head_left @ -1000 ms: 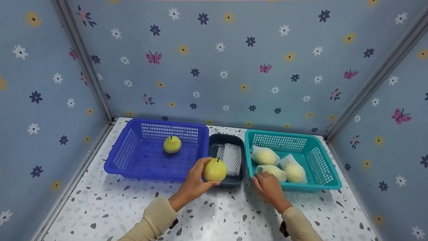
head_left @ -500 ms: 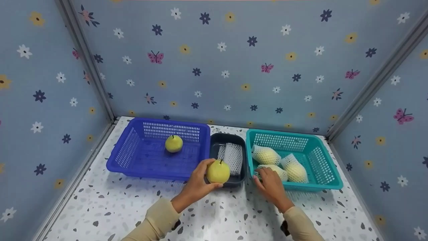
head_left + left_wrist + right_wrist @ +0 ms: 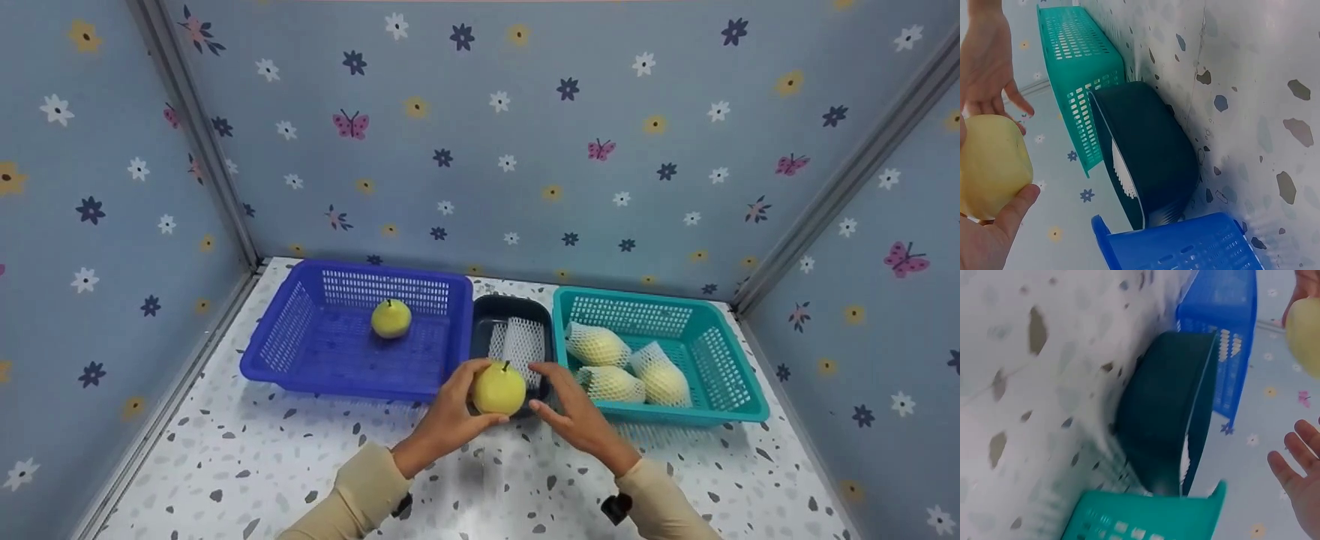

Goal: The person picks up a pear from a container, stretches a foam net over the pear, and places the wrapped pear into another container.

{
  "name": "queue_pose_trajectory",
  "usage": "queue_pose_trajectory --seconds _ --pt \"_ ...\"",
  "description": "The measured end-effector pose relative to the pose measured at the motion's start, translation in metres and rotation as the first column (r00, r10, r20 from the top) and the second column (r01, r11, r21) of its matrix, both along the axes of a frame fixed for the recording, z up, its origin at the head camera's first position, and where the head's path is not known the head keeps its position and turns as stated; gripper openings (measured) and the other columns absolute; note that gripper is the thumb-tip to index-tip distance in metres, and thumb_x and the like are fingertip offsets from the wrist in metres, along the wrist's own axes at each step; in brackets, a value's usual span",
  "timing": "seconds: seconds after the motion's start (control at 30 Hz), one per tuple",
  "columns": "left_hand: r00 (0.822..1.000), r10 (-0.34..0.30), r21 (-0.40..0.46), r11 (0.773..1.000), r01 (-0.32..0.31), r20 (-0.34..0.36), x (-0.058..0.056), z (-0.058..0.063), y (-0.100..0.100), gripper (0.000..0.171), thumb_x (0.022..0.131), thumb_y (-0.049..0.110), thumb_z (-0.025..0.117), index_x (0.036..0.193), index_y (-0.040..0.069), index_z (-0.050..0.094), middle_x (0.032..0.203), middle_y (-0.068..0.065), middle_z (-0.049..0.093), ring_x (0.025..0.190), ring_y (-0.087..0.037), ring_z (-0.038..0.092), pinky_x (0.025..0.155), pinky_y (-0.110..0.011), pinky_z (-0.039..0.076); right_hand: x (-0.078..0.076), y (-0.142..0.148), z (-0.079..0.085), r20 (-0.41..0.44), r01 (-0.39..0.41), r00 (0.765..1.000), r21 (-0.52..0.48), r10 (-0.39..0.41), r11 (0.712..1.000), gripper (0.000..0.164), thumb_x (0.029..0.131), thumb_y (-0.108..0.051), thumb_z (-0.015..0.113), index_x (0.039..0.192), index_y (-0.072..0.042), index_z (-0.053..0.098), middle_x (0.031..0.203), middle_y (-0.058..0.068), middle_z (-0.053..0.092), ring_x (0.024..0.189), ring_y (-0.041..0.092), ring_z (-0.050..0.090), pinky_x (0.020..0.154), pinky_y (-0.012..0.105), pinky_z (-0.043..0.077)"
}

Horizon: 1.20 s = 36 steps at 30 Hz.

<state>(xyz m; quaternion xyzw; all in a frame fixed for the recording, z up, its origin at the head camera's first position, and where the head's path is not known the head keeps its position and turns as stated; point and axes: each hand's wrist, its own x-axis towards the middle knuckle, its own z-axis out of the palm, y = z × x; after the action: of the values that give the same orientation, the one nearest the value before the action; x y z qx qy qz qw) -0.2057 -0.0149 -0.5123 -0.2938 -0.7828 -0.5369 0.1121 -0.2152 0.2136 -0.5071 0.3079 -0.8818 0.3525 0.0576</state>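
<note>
My left hand (image 3: 450, 412) grips a yellow pear (image 3: 499, 388) with a dark stem, holding it above the front of a dark tray (image 3: 484, 305). To the pear's right is my right hand (image 3: 577, 416), its thumb and fingers spread and holding nothing. In the left wrist view the pear (image 3: 994, 166) sits between thumb and fingers, with the other hand (image 3: 988, 67) beyond it. Inside the dark tray lie white foam net sleeves (image 3: 523, 346). The right wrist view catches the right hand (image 3: 1303, 478) apart from the pear (image 3: 1304, 334).
A blue basket (image 3: 337, 379) on the left holds one bare pear (image 3: 391, 319). The teal basket (image 3: 724, 360) on the right holds three pears in foam nets (image 3: 664, 381). Flower-patterned panels (image 3: 480, 150) surround the speckled white table (image 3: 300, 465).
My right hand has left the netted pears at the teal basket and moved left, close to the held pear. The left hand with its pear has shifted slightly right.
</note>
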Motion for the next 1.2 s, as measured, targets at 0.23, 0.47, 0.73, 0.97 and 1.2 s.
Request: queue_pose_trajectory --seconds 0.23,0.47,0.73,0.97,1.2 --pt "1.0 -0.009 0.008 1.0 0.009 0.02 0.003 -0.001 0.005 0.073 0.068 0.013 0.076 0.127 0.006 0.035 0.123 -0.01 0.042 0.101 -0.022 0.048 0.073 -0.034 0.048 0.01 -0.024 0.021 0.065 -0.126 0.988 -0.159 0.138 0.979 0.058 0.085 -0.013 0.057 0.135 -0.011 0.027 0.132 0.015 0.034 0.117 0.023 0.038 0.09 0.044 0.037" --pt "1.0 0.001 -0.005 1.0 -0.001 0.0 0.006 -0.001 0.009 0.069 0.072 0.033 0.07 0.127 0.015 0.034 0.123 -0.005 0.042 0.099 -0.018 0.048 0.073 -0.03 0.047 0.022 -0.038 0.04 0.011 -0.122 0.992 -0.19 0.126 0.974 0.059 0.079 -0.01 0.065 0.129 -0.004 0.034 0.122 0.012 0.043 0.102 0.019 0.046 0.077 0.03 0.045" --pt "1.0 -0.001 -0.003 1.0 0.001 0.005 0.008 -0.002 0.01 0.069 0.071 0.039 0.069 0.128 0.02 0.034 0.125 -0.001 0.041 0.101 -0.015 0.047 0.075 -0.028 0.047 0.021 -0.039 0.038 -0.016 -0.106 0.994 -0.232 0.105 0.967 0.057 0.075 -0.01 0.069 0.125 -0.004 0.041 0.116 0.009 0.048 0.096 0.017 0.049 0.071 0.029 0.047" --pt "0.999 -0.035 -0.01 0.999 0.035 0.024 0.011 0.001 0.01 0.07 0.07 0.029 0.073 0.127 0.015 0.035 0.125 -0.004 0.04 0.103 -0.017 0.047 0.076 -0.028 0.047 0.013 -0.032 0.018 0.01 -0.098 0.994 -0.273 0.105 0.957 0.058 0.074 -0.016 0.071 0.124 -0.005 0.043 0.117 0.005 0.048 0.098 0.017 0.051 0.073 0.029 0.048" --pt "0.997 -0.07 -0.038 0.997 0.071 0.018 0.01 -0.013 0.007 0.065 0.074 0.035 0.068 0.128 0.017 0.034 0.125 -0.003 0.04 0.106 -0.015 0.045 0.078 -0.029 0.045 0.021 -0.032 0.02 0.027 -0.137 0.988 -0.297 0.152 0.945 0.055 0.073 -0.009 0.071 0.121 0.0 0.045 0.115 0.01 0.05 0.098 0.02 0.052 0.074 0.032 0.048"
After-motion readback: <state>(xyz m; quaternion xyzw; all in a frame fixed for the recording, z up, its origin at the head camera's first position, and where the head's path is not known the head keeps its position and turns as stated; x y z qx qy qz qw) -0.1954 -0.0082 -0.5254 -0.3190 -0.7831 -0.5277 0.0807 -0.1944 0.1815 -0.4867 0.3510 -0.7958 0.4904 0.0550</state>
